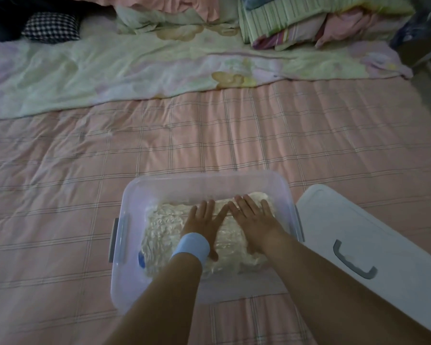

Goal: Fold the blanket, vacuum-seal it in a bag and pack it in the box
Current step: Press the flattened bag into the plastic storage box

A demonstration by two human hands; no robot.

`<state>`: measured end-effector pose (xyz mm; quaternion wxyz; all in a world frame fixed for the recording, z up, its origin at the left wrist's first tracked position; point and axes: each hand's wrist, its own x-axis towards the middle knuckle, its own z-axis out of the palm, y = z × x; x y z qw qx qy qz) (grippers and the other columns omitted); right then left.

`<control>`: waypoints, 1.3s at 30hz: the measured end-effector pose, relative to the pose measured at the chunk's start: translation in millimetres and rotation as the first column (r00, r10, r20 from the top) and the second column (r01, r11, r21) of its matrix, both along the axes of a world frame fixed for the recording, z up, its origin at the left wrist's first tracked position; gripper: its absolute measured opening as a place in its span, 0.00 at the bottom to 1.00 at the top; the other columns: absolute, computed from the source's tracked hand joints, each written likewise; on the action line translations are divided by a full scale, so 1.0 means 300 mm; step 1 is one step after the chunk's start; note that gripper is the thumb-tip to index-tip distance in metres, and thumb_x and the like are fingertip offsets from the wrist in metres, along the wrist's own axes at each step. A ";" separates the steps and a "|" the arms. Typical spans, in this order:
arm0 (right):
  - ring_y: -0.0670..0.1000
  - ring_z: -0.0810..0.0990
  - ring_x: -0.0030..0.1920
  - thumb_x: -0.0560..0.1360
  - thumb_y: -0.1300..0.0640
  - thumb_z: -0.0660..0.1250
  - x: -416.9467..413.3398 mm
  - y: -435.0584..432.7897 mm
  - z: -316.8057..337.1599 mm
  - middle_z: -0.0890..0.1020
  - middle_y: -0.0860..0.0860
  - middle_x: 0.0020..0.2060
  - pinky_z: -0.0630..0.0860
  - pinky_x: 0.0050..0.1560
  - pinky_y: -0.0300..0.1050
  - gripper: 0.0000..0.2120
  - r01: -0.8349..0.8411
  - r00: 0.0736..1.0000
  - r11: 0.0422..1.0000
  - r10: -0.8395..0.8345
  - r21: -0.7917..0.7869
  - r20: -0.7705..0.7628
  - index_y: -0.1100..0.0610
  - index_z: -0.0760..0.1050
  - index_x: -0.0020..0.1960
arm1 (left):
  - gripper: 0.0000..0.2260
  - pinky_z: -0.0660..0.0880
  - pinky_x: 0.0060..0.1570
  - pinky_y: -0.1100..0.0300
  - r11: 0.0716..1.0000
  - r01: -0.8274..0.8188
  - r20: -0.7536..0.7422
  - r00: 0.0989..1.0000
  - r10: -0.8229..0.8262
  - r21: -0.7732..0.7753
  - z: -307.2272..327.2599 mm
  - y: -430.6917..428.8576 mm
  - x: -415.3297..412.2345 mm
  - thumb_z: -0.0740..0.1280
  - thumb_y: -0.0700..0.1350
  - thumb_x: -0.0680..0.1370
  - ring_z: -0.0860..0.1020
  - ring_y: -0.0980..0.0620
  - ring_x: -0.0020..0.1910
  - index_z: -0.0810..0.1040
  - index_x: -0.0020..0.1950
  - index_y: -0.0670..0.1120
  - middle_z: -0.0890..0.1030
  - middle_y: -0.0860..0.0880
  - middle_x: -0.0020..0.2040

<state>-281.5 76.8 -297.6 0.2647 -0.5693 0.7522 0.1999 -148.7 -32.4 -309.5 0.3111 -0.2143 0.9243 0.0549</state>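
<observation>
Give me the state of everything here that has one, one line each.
box: open, standing on the bed.
lid: off, lying beside the box.
vacuum bag: shrunk, wrinkled, inside the box.
left hand: flat, pressing the vacuum bag.
right hand: flat, pressing the vacuum bag.
quilt: spread out, unfolded.

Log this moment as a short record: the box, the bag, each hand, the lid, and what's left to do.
surface: pink checked sheet on a bed
box: clear plastic, open, standing on the sheet
sealed bag: crinkled, blanket inside, lying in the box
left hand: flat, fingers straight, pressing on the bag
right hand: flat, pressing on the bag beside the left
lid: white, off, lying on the sheet right of the box
left to do: lid not yet on
</observation>
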 end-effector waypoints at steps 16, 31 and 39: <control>0.61 0.31 0.78 0.74 0.53 0.72 0.033 -0.038 -0.051 0.31 0.57 0.79 0.34 0.74 0.67 0.57 0.029 0.997 0.999 -0.027 0.022 -0.068 0.58 0.26 0.78 | 0.61 0.37 0.73 0.44 1.000 0.001 -0.073 0.997 -0.001 0.000 -0.055 -0.028 0.029 0.72 0.69 0.63 0.37 0.40 0.77 0.32 0.78 0.50 0.34 0.43 0.78; 0.59 0.45 0.80 0.64 0.34 0.76 0.259 -0.146 -0.067 0.42 0.56 0.81 0.44 0.78 0.60 0.66 -0.026 1.000 0.987 0.027 -0.161 0.006 0.59 0.36 0.81 | 0.65 0.51 0.76 0.46 0.976 -0.213 0.052 0.976 0.211 0.045 -0.002 -0.139 0.302 0.81 0.54 0.63 0.39 0.43 0.78 0.29 0.76 0.47 0.32 0.48 0.77; 0.57 0.40 0.81 0.57 0.34 0.80 0.263 -0.172 -0.163 0.39 0.53 0.81 0.39 0.78 0.60 0.72 0.070 0.997 0.976 -0.060 -0.204 0.051 0.56 0.35 0.81 | 0.51 0.57 0.72 0.40 0.973 -0.227 0.091 0.969 0.229 -0.031 -0.086 -0.149 0.241 0.71 0.48 0.74 0.39 0.41 0.77 0.30 0.76 0.45 0.30 0.46 0.77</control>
